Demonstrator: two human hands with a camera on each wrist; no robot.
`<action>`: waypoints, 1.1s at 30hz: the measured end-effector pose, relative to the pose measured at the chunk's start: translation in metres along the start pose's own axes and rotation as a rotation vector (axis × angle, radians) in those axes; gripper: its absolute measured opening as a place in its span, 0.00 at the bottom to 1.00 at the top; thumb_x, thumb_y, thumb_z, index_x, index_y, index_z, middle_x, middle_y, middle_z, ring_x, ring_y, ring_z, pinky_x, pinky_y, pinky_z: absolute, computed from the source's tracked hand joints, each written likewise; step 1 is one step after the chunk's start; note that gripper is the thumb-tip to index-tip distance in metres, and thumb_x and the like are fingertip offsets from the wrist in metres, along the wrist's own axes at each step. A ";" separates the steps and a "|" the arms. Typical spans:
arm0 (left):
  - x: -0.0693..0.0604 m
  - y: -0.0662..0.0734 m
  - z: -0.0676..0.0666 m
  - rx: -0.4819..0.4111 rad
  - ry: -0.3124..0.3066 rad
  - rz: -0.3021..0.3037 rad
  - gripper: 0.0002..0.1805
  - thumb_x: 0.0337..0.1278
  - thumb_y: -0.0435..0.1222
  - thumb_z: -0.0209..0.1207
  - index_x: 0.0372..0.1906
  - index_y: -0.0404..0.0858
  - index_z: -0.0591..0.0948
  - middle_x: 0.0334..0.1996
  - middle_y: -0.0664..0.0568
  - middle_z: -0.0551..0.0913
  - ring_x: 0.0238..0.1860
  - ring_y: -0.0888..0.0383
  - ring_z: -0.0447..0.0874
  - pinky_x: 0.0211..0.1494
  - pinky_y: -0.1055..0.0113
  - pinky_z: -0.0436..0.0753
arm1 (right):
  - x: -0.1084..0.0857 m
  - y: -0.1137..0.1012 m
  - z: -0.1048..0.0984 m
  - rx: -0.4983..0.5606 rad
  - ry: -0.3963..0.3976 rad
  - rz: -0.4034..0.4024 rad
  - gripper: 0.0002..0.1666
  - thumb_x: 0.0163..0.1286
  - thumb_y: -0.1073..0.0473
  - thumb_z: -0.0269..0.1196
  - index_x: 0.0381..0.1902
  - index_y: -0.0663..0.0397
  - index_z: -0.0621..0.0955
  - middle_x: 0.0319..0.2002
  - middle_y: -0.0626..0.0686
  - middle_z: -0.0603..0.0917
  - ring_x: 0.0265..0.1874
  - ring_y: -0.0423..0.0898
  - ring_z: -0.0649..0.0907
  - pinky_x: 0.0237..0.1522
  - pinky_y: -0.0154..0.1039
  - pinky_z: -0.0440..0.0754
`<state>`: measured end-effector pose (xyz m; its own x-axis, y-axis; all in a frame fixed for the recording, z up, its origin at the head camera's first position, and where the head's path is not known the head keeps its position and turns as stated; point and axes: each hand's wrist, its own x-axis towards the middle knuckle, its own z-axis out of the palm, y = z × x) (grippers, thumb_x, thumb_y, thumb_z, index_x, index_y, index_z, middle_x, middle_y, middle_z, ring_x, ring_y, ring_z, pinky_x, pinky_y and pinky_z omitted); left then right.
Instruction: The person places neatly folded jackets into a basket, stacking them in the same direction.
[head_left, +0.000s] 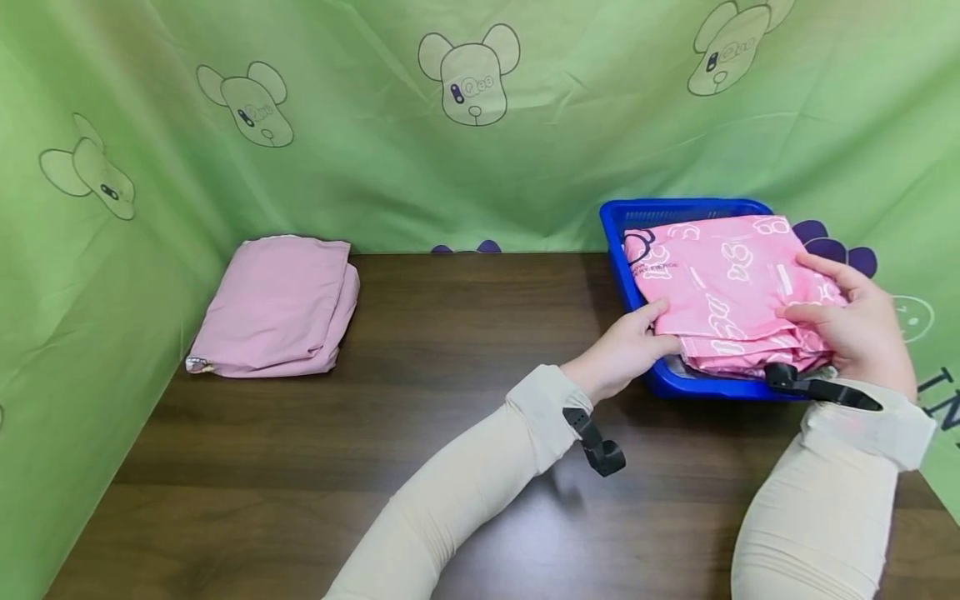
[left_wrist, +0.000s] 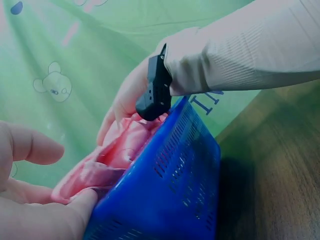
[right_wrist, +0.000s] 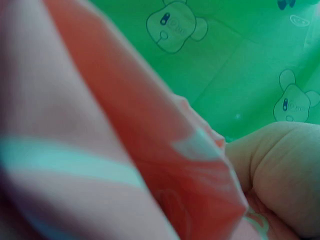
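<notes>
A folded pink printed cloth [head_left: 738, 267] with white motifs and some dark lettering sits in a blue plastic basket [head_left: 678, 383], its top layer reaching over the right rim. The left hand [head_left: 618, 354] grips the near left edge of the cloth; the left wrist view has its thumb [left_wrist: 82, 207] against the fabric. At the right edge, the right hand [head_left: 870, 325] holds the same cloth, thumb lying on top. Up close in the right wrist view, layers of pink fabric [right_wrist: 150, 125] stand apart beside part of the right hand [right_wrist: 287, 175]. Some fingertips are hidden.
A plain light-pink folded cloth [head_left: 277, 308] lies at the left on the brown wooden table [head_left: 450, 375]. Green curtain fabric [head_left: 360, 167] with bear prints hangs behind and along both sides, close to the basket. Black wrist cameras [head_left: 603, 454] stick out from both cuffs.
</notes>
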<state>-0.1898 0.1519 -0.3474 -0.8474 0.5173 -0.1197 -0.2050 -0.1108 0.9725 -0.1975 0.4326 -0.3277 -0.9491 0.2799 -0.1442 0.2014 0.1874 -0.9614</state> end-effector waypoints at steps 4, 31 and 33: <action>-0.006 0.002 -0.001 0.075 -0.004 -0.011 0.36 0.65 0.26 0.60 0.77 0.37 0.65 0.67 0.50 0.76 0.57 0.64 0.80 0.62 0.75 0.76 | 0.003 0.005 -0.001 -0.149 0.003 -0.018 0.47 0.64 0.65 0.72 0.75 0.24 0.69 0.74 0.43 0.61 0.33 0.30 0.78 0.25 0.30 0.82; -0.022 -0.004 0.001 1.415 -0.024 0.389 0.21 0.74 0.44 0.51 0.66 0.51 0.81 0.67 0.59 0.76 0.65 0.58 0.65 0.59 0.73 0.65 | -0.035 -0.027 0.022 -0.641 0.144 -0.023 0.36 0.72 0.60 0.53 0.77 0.58 0.64 0.68 0.72 0.67 0.31 0.49 0.72 0.20 0.39 0.75; -0.023 -0.006 0.001 1.423 -0.017 0.373 0.21 0.75 0.45 0.50 0.67 0.52 0.80 0.67 0.60 0.75 0.64 0.57 0.63 0.55 0.73 0.68 | -0.038 -0.029 0.026 -0.642 0.149 -0.027 0.36 0.71 0.61 0.52 0.77 0.59 0.64 0.66 0.71 0.69 0.31 0.50 0.71 0.20 0.39 0.74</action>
<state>-0.1691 0.1416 -0.3499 -0.7341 0.6577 0.1689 0.6719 0.6677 0.3205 -0.1733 0.3922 -0.2998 -0.9216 0.3857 -0.0441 0.3262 0.7075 -0.6269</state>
